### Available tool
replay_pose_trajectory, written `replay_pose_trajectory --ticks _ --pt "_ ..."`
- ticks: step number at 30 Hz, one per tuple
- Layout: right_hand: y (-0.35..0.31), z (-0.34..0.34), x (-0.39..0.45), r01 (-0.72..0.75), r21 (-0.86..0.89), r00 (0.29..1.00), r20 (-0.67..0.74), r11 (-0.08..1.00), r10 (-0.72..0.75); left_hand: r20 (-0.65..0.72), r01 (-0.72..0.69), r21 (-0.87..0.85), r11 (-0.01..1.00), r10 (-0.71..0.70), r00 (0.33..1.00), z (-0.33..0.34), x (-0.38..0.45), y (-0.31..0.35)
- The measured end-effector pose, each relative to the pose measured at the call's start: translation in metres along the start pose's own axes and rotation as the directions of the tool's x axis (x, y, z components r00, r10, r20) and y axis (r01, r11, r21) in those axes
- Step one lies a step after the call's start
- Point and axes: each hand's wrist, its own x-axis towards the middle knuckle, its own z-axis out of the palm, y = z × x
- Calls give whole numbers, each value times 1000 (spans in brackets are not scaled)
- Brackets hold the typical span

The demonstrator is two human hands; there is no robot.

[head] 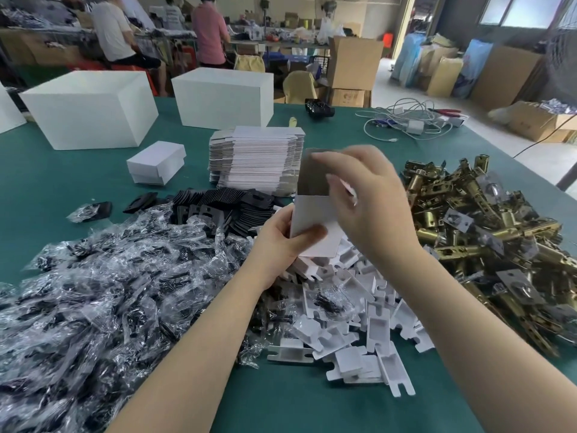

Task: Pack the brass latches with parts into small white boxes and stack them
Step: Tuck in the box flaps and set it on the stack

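My left hand (278, 235) gripped the small white box (312, 220) upright; my right hand (368, 198) pinched its open flap; brass latches (487, 232) lay at 3 o'clock.

Bare green table (299, 410) lies near; piled screw bags (93, 301) and brass latches (487, 239) flank it.

The room is bright, with daylight coming from the windows (518, 10) on the far right. The right hand (368, 198) looks blurry. Straight lines bend near the edges.
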Motion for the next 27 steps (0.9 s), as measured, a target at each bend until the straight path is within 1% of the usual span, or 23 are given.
replay_pose_trajectory --ticks 1,2,3,4,5,7,9,10,11,13,15,17,19,21,22,24,25,27 --pt "-5 -1 6 100 -91 989 123 991 -89 8 -2 -3 1000 2 1000 0 0 0" --pt "-10 -3 12 208 -208 955 256 956 -152 11 2 -6 1000 -2 1000 -1 0 0" --pt "-14 -5 18 320 -299 906 373 899 -199 11 11 -2 1000 -11 1000 -1 -1 1" --pt "-15 -7 23 413 -340 860 452 845 -238 9 20 7 1000 -20 1000 -1 -1 2" --pt "-14 -10 28 468 -339 823 504 816 -263 11 29 16 999 -29 1000 0 -1 3" --pt "-8 -16 35 524 -315 778 554 791 -295 18 42 23 999 -43 999 0 -1 4" --pt "-4 -18 36 563 -317 759 564 763 -326 19 39 23 999 -40 999 0 -2 4" --pt "-3 -17 33 570 -320 766 541 757 -348 19 30 23 999 -30 999 0 -1 4" --pt "-2 -16 29 558 -313 787 494 768 -370 20 21 26 999 -21 1000 0 -1 3" --pt "1 -13 18 481 -253 851 366 839 -377 29 -1 44 999 0 1000 -1 -1 2" --pt "3 -10 8 411 -205 885 321 888 -335 41 -22 50 999 20 999 -1 -1 1" --pt "1 -5 -5 359 -227 910 302 905 -285 32 -27 48 998 26 999 -2 0 -1" --pt "-4 4 -15 235 -213 960 206 949 -191 29 -36 38 999 35 999 -2 0 -1" --pt "-9 12 -20 46 -102 997 61 994 -40 28 -43 42 998 42 999 -2 1 -2" --pt "-11 15 -19 -33 -25 999 18 999 34 25 -46 51 998 44 999 -2 1 -2" --pt "-13 18 -16 -136 85 990 -15 987 137 16 -38 64 997 37 999 -2 1 -2" --pt "-14 19 -14 -166 93 986 -14 982 168 15 -35 62 997 34 999 -2 1 -2" --pt "-17 20 -13 -169 48 985 -11 985 169 23 -31 44 999 30 999 -3 1 -2"
